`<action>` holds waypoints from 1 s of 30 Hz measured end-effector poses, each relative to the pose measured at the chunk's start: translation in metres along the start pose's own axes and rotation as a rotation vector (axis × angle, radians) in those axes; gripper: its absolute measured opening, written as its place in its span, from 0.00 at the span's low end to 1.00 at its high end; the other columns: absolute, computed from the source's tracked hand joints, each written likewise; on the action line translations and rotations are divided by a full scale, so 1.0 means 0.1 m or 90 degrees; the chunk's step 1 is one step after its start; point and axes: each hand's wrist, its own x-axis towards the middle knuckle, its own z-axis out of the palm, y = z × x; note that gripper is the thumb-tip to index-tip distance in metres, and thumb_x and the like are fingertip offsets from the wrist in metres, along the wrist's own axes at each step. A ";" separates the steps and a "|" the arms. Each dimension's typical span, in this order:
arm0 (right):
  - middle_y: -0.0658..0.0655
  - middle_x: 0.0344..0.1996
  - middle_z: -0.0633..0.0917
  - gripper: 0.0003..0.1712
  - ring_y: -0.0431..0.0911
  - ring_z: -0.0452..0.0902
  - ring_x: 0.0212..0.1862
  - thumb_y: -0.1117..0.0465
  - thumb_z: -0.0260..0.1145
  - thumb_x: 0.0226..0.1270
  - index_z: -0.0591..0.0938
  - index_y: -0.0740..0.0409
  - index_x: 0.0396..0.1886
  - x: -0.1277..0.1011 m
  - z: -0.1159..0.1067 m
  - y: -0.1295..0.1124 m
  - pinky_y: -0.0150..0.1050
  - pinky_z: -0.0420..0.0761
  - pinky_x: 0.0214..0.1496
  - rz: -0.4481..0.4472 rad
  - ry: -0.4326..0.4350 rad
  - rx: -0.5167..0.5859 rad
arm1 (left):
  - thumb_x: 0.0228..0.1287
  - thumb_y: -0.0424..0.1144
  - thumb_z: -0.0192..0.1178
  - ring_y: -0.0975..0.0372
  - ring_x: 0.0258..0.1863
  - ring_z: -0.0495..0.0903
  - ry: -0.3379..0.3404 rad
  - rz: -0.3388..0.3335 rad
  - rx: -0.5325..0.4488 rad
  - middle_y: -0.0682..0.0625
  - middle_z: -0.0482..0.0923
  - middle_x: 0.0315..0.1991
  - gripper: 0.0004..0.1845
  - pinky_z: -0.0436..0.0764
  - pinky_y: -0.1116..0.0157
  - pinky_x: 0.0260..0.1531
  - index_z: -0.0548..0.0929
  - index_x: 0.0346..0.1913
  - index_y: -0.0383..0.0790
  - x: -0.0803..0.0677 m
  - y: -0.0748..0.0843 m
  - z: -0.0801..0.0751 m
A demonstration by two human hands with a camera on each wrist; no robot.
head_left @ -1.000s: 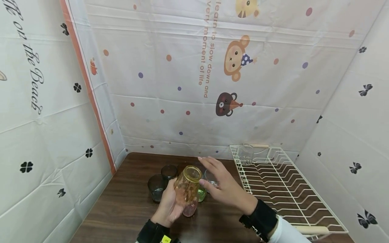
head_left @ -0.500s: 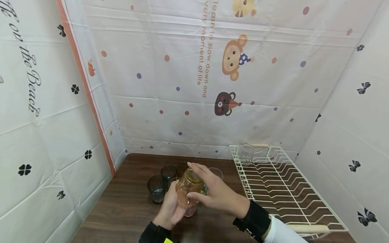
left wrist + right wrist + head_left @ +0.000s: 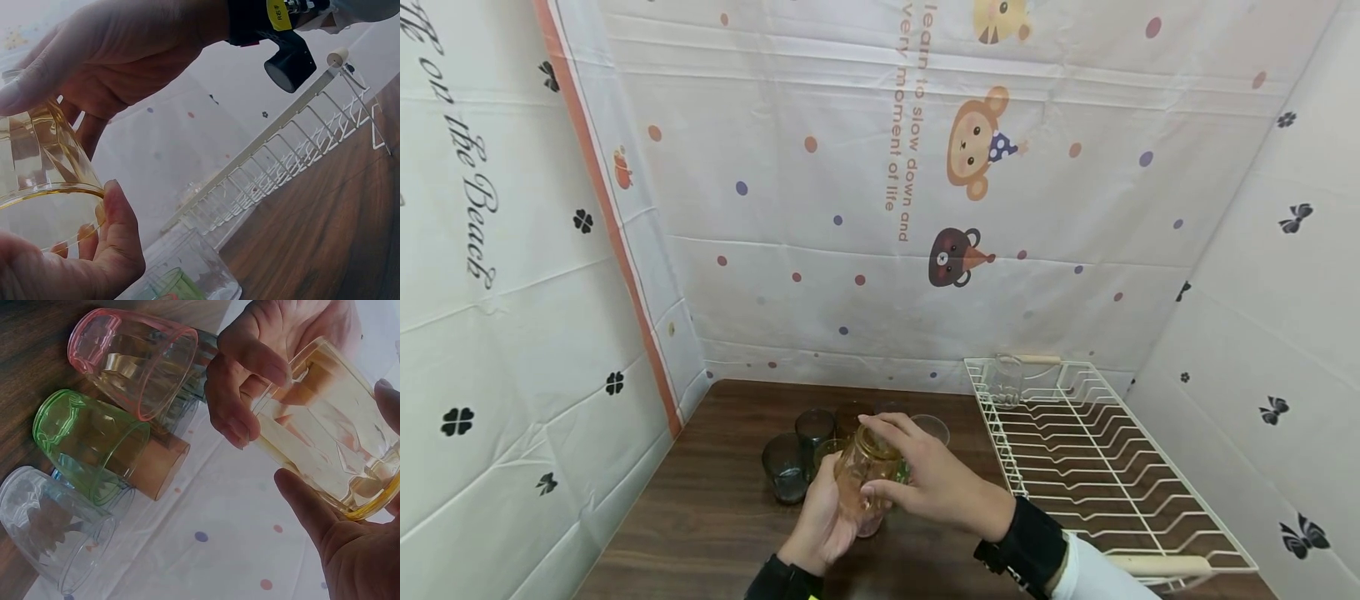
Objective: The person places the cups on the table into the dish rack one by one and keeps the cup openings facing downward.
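Both hands share the grip: the left hand (image 3: 820, 521) wraps the yellow glass (image 3: 863, 475) low, and the right hand (image 3: 925, 479) curls round its rim, above the counter (image 3: 700, 517). Handover looks underway; next, the left fingers should let go cleanly, clear of the glasses (image 3: 797, 454) behind.

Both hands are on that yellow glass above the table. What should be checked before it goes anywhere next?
1. Left hand grips the yellow glass low down: ok.
2. Right hand holds its rim end: ok.
3. Glass lifted off the table: ok.
4. Other glasses crowd close beneath: not ok, mind them.
5. Dish rack has free slots: ok; one clear glass stands at its far corner.
6. Yellow glass dry inside: cannot tell.
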 end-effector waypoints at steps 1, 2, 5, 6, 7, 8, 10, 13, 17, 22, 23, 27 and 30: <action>0.48 0.76 0.72 0.48 0.48 0.77 0.73 0.40 0.72 0.72 0.60 0.31 0.85 0.00 0.00 0.00 0.49 0.84 0.68 -0.002 0.001 0.001 | 0.89 0.52 0.28 0.66 0.38 0.82 0.000 0.000 0.001 0.55 0.81 0.48 0.24 0.89 0.65 0.42 0.70 0.67 0.44 0.00 0.00 0.00; 0.48 0.76 0.72 0.48 0.47 0.77 0.73 0.40 0.73 0.71 0.60 0.31 0.85 0.00 0.00 0.00 0.49 0.84 0.68 -0.003 0.002 0.003 | 0.89 0.52 0.27 0.66 0.37 0.82 0.000 0.000 0.002 0.55 0.81 0.48 0.25 0.89 0.65 0.42 0.70 0.67 0.44 0.00 -0.01 0.00; 0.47 0.76 0.72 0.48 0.47 0.78 0.72 0.40 0.73 0.71 0.60 0.31 0.85 -0.01 0.00 -0.01 0.48 0.84 0.68 -0.006 0.002 0.005 | 0.89 0.52 0.27 0.67 0.37 0.82 0.000 0.000 0.006 0.55 0.81 0.48 0.25 0.89 0.66 0.42 0.70 0.68 0.44 0.00 -0.01 0.00; 0.47 0.76 0.72 0.47 0.47 0.78 0.72 0.40 0.73 0.71 0.61 0.31 0.85 -0.01 0.00 -0.01 0.48 0.84 0.67 -0.006 0.002 0.005 | 0.89 0.52 0.27 0.67 0.37 0.82 0.001 0.001 0.009 0.55 0.81 0.48 0.25 0.89 0.66 0.42 0.70 0.68 0.44 -0.01 -0.01 -0.01; 0.48 0.76 0.72 0.47 0.47 0.78 0.72 0.39 0.72 0.71 0.61 0.31 0.85 -0.01 0.00 -0.01 0.48 0.84 0.67 -0.006 0.002 0.004 | 0.89 0.52 0.27 0.67 0.38 0.82 0.001 0.001 0.011 0.55 0.81 0.49 0.25 0.89 0.65 0.42 0.70 0.68 0.44 -0.01 -0.02 -0.01; 0.48 0.76 0.72 0.47 0.48 0.79 0.72 0.39 0.72 0.71 0.61 0.31 0.85 -0.01 0.00 -0.02 0.48 0.84 0.67 -0.006 0.003 0.002 | 0.89 0.52 0.27 0.67 0.38 0.82 0.001 0.003 0.012 0.55 0.81 0.49 0.25 0.89 0.65 0.43 0.70 0.68 0.44 -0.01 -0.02 -0.01; 0.48 0.76 0.72 0.47 0.47 0.79 0.71 0.39 0.72 0.71 0.61 0.32 0.85 -0.02 0.00 -0.02 0.47 0.85 0.66 -0.006 0.002 0.002 | 0.89 0.52 0.28 0.66 0.39 0.83 0.000 0.004 0.015 0.55 0.81 0.50 0.25 0.89 0.65 0.44 0.69 0.69 0.44 -0.01 -0.02 -0.02; 0.47 0.74 0.73 0.47 0.45 0.80 0.69 0.40 0.73 0.71 0.61 0.32 0.84 -0.02 -0.01 -0.02 0.45 0.85 0.65 -0.013 0.000 0.006 | 0.89 0.52 0.29 0.65 0.42 0.83 -0.002 0.006 0.015 0.55 0.81 0.51 0.25 0.88 0.64 0.45 0.69 0.70 0.44 -0.03 -0.02 -0.03; 0.46 0.74 0.73 0.46 0.43 0.80 0.67 0.41 0.73 0.71 0.62 0.32 0.84 -0.01 -0.02 -0.03 0.42 0.85 0.63 -0.028 -0.005 0.017 | 0.90 0.53 0.31 0.65 0.42 0.84 0.006 0.015 0.022 0.54 0.82 0.52 0.24 0.88 0.63 0.46 0.68 0.71 0.44 -0.04 -0.01 -0.03; 0.46 0.74 0.73 0.46 0.43 0.80 0.66 0.41 0.73 0.71 0.63 0.33 0.84 -0.04 -0.04 -0.03 0.40 0.85 0.61 -0.027 -0.007 0.014 | 0.90 0.54 0.33 0.65 0.45 0.85 0.012 0.025 0.042 0.55 0.82 0.52 0.24 0.88 0.63 0.48 0.68 0.71 0.44 -0.05 -0.03 -0.03; 0.46 0.74 0.73 0.46 0.43 0.80 0.66 0.41 0.73 0.71 0.63 0.33 0.84 -0.05 -0.04 -0.03 0.40 0.84 0.61 -0.025 -0.007 0.012 | 0.90 0.55 0.33 0.65 0.46 0.85 0.009 0.024 0.046 0.55 0.82 0.53 0.25 0.87 0.62 0.49 0.68 0.71 0.44 -0.05 -0.04 -0.04; 0.46 0.74 0.74 0.47 0.44 0.80 0.67 0.43 0.74 0.70 0.63 0.33 0.84 -0.08 -0.07 -0.04 0.41 0.85 0.61 -0.025 -0.004 -0.001 | 0.89 0.56 0.32 0.65 0.50 0.84 0.005 0.025 0.068 0.56 0.82 0.55 0.26 0.87 0.62 0.53 0.68 0.73 0.44 -0.06 -0.05 -0.05; 0.47 0.73 0.74 0.48 0.45 0.80 0.68 0.44 0.75 0.69 0.64 0.34 0.84 -0.09 -0.10 -0.04 0.42 0.85 0.62 -0.039 0.012 -0.021 | 0.89 0.57 0.31 0.64 0.54 0.84 0.004 0.029 0.102 0.54 0.81 0.58 0.31 0.86 0.62 0.55 0.63 0.78 0.40 -0.07 -0.04 -0.06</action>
